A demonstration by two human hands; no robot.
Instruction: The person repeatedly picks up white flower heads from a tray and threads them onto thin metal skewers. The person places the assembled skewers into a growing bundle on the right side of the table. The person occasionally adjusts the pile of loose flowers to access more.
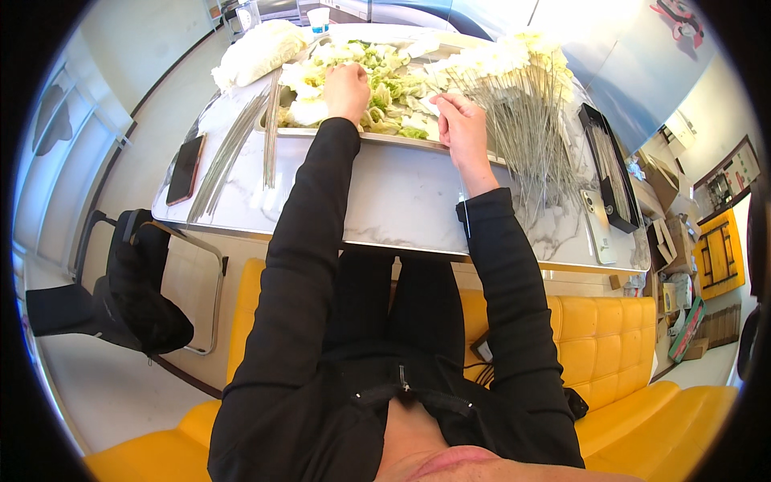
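Observation:
A metal tray (397, 140) on the table holds many pieces of leafy cabbage (385, 90). Over its left part, my left hand (347, 90) reaches down among the leaves, fingers curled; what its fingertips hold is hidden. My right hand (462, 123) pinches a thin skewer and a pale piece of cabbage (430, 105) above the tray's right part, the skewer running down past the wrist. Beside it lies a large heap of thin skewers (533, 138) with pale leaf pieces (530, 51) at their far ends. Two bundles of bare skewers (232, 156) lie left of the tray.
A whole napa cabbage (265, 51) lies at the back left. A dark phone (186, 170) rests at the left edge, a light phone (597, 226) at the right. Near it stands a black box of skewers (608, 169). A white cup (318, 20) stands at the back.

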